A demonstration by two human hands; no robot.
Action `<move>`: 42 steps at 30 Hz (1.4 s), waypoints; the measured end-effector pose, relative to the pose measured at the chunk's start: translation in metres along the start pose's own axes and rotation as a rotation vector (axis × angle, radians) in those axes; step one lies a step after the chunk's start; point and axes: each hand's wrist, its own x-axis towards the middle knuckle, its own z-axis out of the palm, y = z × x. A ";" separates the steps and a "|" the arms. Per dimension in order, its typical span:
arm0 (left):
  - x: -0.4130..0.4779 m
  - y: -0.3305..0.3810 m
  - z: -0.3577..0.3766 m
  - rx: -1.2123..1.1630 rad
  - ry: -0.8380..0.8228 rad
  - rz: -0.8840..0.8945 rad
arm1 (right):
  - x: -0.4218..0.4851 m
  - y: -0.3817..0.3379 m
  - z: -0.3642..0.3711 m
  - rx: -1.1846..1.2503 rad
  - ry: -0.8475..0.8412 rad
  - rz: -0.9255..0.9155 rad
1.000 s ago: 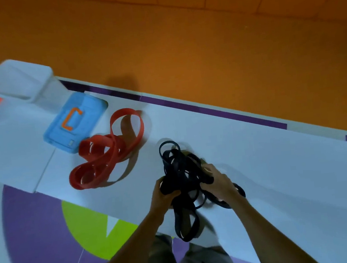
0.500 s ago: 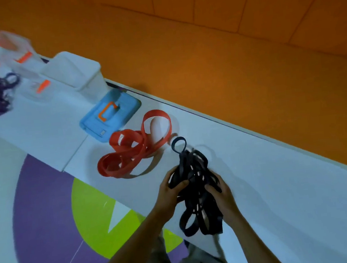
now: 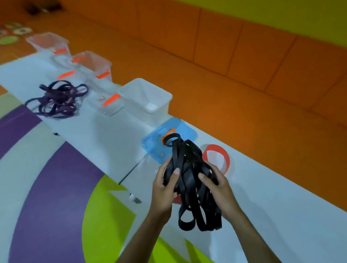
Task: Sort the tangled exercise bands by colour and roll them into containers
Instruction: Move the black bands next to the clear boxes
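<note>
Hanging black bands [image 3: 191, 193] hide most of the red band [image 3: 215, 146] behind.

The single wide-angle head view looks forward and steeply down from close above the left hand [image 3: 163, 188] and right hand [image 3: 218, 188] near 6 o'clock, the surface [image 3: 104, 138] receding toward 10 o'clock.

- We see barely one loop of the red band [image 3: 226, 155]; the black bands [image 3: 192, 185] hide most of it.
- We find the far boxes [image 3: 48, 42] blurred.
</note>
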 end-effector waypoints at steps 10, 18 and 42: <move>0.050 0.097 -0.214 -0.130 0.290 0.122 | 0.080 -0.021 0.259 -0.056 -0.200 -0.046; 0.118 0.155 -0.367 -0.123 0.534 0.184 | 0.174 -0.024 0.442 -0.130 -0.433 -0.032; 0.471 0.365 -0.724 -0.099 0.623 0.230 | 0.505 -0.090 0.878 -0.143 -0.482 -0.025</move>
